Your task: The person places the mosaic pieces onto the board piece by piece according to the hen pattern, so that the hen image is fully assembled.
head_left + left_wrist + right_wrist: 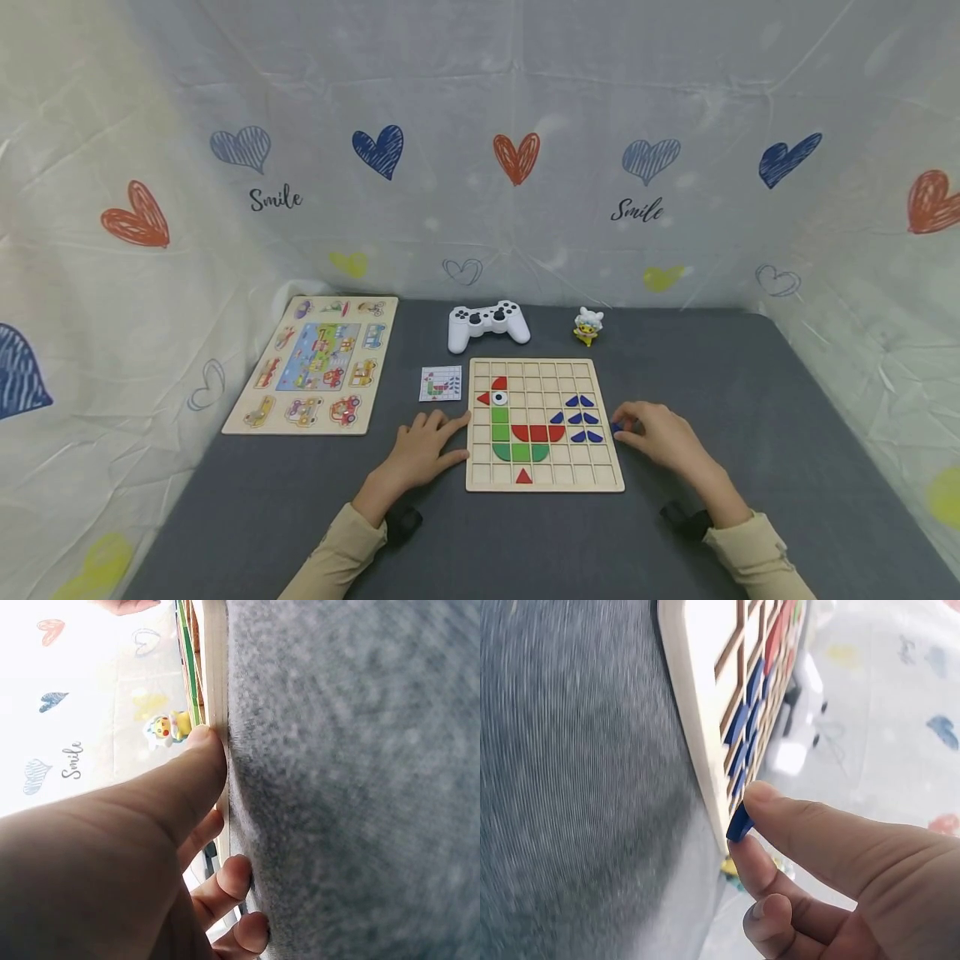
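A wooden grid board (pixel 480 477) bears a bird pattern of red, green and blue pieces, with a white eye piece (pixel 499 398). Several blue leaf-shaped pieces (pixel 583 418) sit in its right-hand cells. My left hand (pixel 422 450) rests flat at the left edge of the board, thumb (pixel 202 746) and fingertips touching its side. Just off the board's right edge, my right hand (pixel 660 435) pinches one blue piece (pixel 739 823) between thumb and forefinger. The other right fingers curl loosely below it.
Left of the board top lies a small pattern card (pixel 440 383). Farther left is a wooden picture puzzle (pixel 318 358). A white game controller (pixel 489 323) and a small figurine (pixel 588 326) stand behind the board. A printed curtain (pixel 517 225) hangs along the table's back.
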Demonstrator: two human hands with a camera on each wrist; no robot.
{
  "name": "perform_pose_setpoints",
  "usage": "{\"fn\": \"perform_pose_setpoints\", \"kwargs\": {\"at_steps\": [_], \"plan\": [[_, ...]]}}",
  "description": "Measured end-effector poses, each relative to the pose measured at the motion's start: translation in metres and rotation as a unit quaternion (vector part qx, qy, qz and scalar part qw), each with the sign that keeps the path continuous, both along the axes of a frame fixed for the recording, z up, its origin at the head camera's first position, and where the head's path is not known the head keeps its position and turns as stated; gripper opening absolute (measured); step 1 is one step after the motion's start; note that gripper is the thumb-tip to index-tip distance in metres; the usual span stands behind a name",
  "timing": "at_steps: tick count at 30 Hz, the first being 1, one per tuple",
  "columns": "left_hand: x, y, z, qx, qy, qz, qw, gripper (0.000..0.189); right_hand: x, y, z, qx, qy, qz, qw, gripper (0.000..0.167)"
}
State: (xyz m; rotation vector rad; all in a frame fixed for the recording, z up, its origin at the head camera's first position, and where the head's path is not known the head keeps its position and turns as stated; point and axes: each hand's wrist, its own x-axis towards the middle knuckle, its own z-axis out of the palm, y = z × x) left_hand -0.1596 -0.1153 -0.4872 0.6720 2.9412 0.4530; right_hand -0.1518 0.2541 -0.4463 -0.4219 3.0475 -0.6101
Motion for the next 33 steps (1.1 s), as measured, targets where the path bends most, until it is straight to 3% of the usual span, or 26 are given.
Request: {"fn": "perform_pose_setpoints", "kwargs": {"at_steps": [11, 33], "plan": [[0.001, -0.001, -0.001, 0.003, -0.002, 0.001, 1.0000, 0.060, 0.009, -0.018, -0.002, 0.004, -0.011, 0.027, 0.9996, 0.014], [0.003, 0.000, 0.001, 0.006, -0.006, 0.000, 1.0000, 0.060, 0.016, -0.029, -0.007, -0.005, -0.048, 0.035, 0.9982, 0.015]]}}
